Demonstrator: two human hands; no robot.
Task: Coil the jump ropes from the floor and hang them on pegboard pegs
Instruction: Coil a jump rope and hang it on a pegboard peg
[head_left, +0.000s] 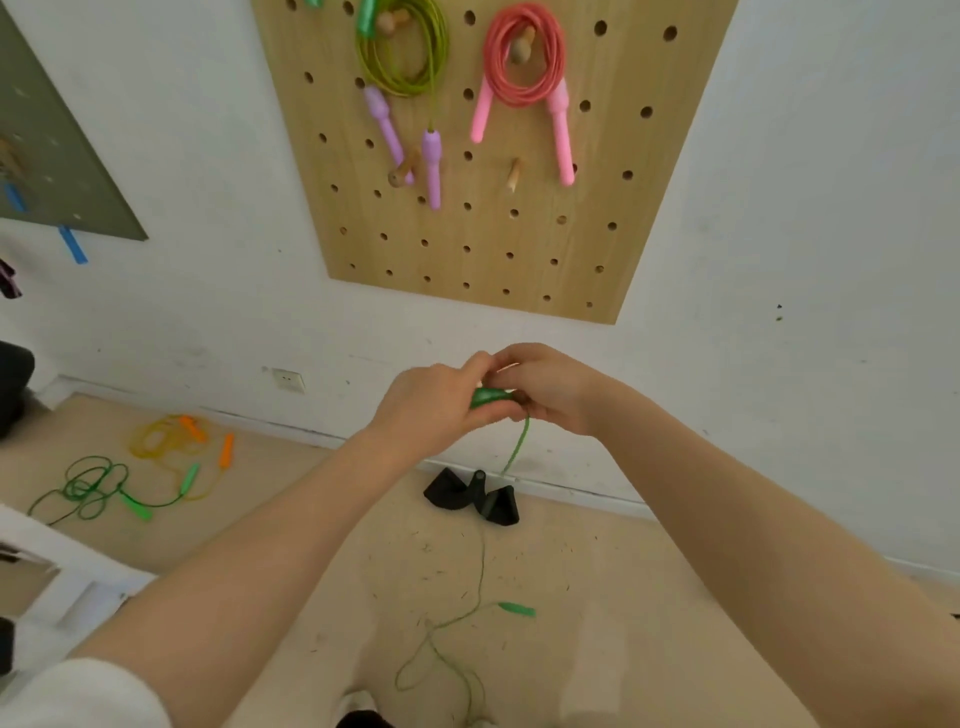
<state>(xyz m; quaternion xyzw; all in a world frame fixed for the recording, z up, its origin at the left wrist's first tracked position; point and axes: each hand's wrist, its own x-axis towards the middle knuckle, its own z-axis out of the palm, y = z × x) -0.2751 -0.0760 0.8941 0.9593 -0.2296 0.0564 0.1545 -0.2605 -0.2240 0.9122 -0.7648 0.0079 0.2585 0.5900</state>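
Both hands, left (426, 410) and right (545, 387), grip a dark green plastic jump-rope handle (488, 397); its thin green cord (480, 571) trails to the floor.

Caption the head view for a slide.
Both hands hold a green rope handle below the pegboard.

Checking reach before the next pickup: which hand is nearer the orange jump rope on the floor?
Left. The left hand, holding the green handle, is on the side of the orange jump rope, which lies low to its left. The right hand is farther right.
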